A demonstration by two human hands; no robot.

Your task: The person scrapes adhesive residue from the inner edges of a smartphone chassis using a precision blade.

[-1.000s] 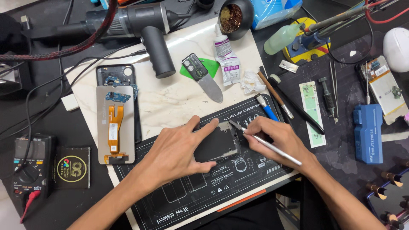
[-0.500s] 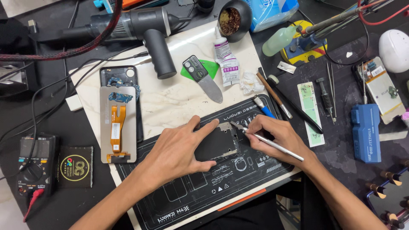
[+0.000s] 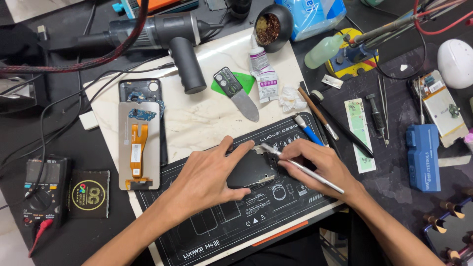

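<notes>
Left hand [image 3: 207,180] pressing board [image 3: 253,170] flat, right hand [image 3: 320,165] pinching tweezers [image 3: 300,167]; slip risks scratching it.

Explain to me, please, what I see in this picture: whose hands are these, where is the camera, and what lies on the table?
The camera sits on a person's head and looks down at that person's own two bare hands over a cluttered repair bench. The left hand presses flat on a small dark phone part that lies on a black work mat. The right hand holds metal tweezers, their tip at that part's edge. To the left lie a phone screen panel with an orange ribbon cable and a multimeter. Above are a grey pistol-shaped tool and a glue tube; on the right, a blue tool box.
</notes>
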